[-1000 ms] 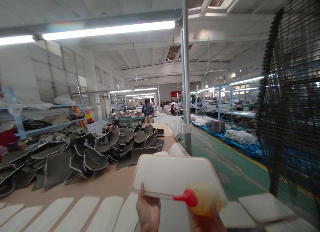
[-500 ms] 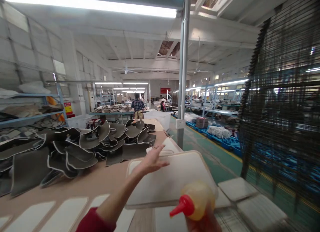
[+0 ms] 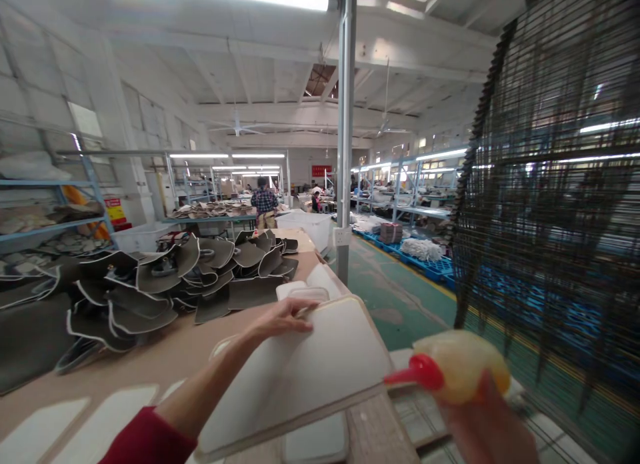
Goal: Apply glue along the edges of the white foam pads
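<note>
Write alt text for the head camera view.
A person's left hand rests on the far edge of a white panel lying on a brown worktable, while the right hand holds a yellowish squeeze bottle with a red nozzle. Grey mats are piled behind, in a factory hall.

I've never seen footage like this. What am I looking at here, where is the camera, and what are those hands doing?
The camera sits on a person's head, looking forward and down, so the hands are the wearer's own. The left hand, in a red sleeve, rests flat on a large white panel lying on the brown worktable. The right hand grips a yellowish squeeze bottle with a red nozzle pointing at the panel's edge. Behind lies a heap of grey shaped pieces; on the right stands a dark fan grille. Another person works far off.
</note>
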Tool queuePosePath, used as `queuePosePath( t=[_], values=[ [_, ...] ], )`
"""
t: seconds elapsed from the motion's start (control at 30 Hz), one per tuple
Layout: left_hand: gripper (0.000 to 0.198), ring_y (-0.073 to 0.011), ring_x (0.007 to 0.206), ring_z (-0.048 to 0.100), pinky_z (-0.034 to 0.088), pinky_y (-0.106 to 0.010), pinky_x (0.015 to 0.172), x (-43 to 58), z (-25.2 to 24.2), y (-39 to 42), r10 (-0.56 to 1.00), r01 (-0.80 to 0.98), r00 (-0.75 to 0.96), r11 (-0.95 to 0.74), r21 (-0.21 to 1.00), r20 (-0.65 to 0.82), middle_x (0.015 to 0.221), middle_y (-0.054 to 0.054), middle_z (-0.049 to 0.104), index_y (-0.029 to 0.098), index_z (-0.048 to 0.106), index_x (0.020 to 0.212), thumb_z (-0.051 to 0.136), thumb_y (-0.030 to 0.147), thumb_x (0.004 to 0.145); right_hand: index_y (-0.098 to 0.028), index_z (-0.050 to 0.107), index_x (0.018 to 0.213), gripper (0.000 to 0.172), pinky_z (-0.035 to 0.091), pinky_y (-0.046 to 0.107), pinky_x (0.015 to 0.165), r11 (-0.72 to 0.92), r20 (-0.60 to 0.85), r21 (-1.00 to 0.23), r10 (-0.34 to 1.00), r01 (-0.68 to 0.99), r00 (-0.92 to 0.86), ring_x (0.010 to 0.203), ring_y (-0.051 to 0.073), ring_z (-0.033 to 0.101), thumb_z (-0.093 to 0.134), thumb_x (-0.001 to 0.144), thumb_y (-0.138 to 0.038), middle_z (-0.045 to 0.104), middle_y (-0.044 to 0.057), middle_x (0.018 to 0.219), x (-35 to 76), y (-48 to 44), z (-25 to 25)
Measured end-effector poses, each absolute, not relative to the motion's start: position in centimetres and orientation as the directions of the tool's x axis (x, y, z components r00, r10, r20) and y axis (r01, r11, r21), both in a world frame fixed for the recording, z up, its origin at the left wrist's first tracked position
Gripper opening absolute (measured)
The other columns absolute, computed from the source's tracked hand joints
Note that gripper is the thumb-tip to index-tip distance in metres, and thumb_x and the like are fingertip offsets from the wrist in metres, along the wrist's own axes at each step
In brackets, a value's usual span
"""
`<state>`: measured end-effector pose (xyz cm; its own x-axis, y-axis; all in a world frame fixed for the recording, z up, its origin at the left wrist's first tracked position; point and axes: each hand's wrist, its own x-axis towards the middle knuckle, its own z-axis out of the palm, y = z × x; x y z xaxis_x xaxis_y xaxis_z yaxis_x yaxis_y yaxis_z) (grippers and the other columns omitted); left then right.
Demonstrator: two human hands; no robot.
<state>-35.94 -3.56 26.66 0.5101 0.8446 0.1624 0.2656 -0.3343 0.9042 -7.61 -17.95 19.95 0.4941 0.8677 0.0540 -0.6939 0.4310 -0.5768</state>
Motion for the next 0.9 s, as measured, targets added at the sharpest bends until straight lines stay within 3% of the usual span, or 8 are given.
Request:
queuePosePath(
  t=[0.1, 0.17, 0.37, 0.57, 0.9],
  values=[
    [0.052, -0.0153, 0.078, 0.06, 0.042, -0.019, 0.065, -36.9, 27.0, -5.5, 0.811, 0.293, 0.583, -0.263, 0.919, 0.046, 0.094, 0.0, 0.071, 0.023, 0.07, 0.116, 0.079, 0.029, 0.065, -0.022, 0.071, 0.097, 0.074, 0.058, 0.024, 0.071, 0.503, 0.077, -0.558, 0.823, -0.659, 0.563, 0.082, 0.021, 0.068, 0.096, 0.027, -0.025, 0.07, 0.005, 0.102, -4.5, -16.7, 23.6],
    [0.059, -0.0149, 0.078, 0.06, 0.042, -0.02, 0.066, -37.4, 27.6, -6.8, 0.754, 0.298, 0.656, -0.228, 0.927, -0.025, 0.095, 0.0, 0.071, 0.022, 0.065, 0.124, 0.079, 0.033, 0.067, -0.022, 0.071, 0.091, 0.073, 0.057, 0.022, 0.071, 0.536, 0.167, -0.6, 0.81, -0.594, 0.562, 0.079, 0.019, 0.067, 0.094, 0.022, -0.017, 0.07, 0.003, 0.101, -3.4, -16.0, 25.2],
    [0.064, -0.0167, 0.086, 0.062, 0.046, -0.024, 0.075, -38.5, 29.2, -9.0, 0.679, 0.299, 0.725, -0.161, 0.941, -0.115, 0.102, 0.0, 0.07, 0.024, 0.06, 0.129, 0.079, 0.036, 0.069, -0.021, 0.07, 0.089, 0.061, 0.056, 0.023, 0.072, 0.529, 0.287, -0.675, 0.831, -0.515, 0.477, 0.075, 0.019, 0.066, 0.085, 0.032, -0.007, 0.069, 0.004, 0.102, -2.8, -15.5, 26.0],
    [0.059, -0.0165, 0.087, 0.061, 0.047, -0.023, 0.075, -39.2, 29.9, -10.2, 0.682, 0.316, 0.722, -0.171, 0.933, -0.119, 0.104, 0.003, 0.071, 0.026, 0.064, 0.124, 0.08, 0.036, 0.068, -0.026, 0.068, 0.104, 0.074, 0.057, 0.024, 0.067, 0.526, 0.337, -0.701, 0.839, -0.482, 0.426, 0.073, 0.021, 0.067, 0.081, 0.035, -0.006, 0.068, 0.006, 0.108, -2.6, -15.2, 25.8],
    [0.055, -0.0199, 0.088, 0.065, 0.048, -0.027, 0.08, -39.8, 30.7, -10.9, 0.712, 0.271, 0.697, -0.146, 0.951, -0.089, 0.105, -0.002, 0.073, 0.025, 0.068, 0.119, 0.081, 0.035, 0.066, -0.024, 0.063, 0.115, 0.085, 0.056, 0.038, 0.079, 0.426, 0.283, -0.753, 0.898, -0.502, 0.337, 0.104, 0.038, 0.061, 0.08, 0.033, -0.012, 0.061, 0.015, 0.122, -3.2, -15.8, 25.6]
  ],
)
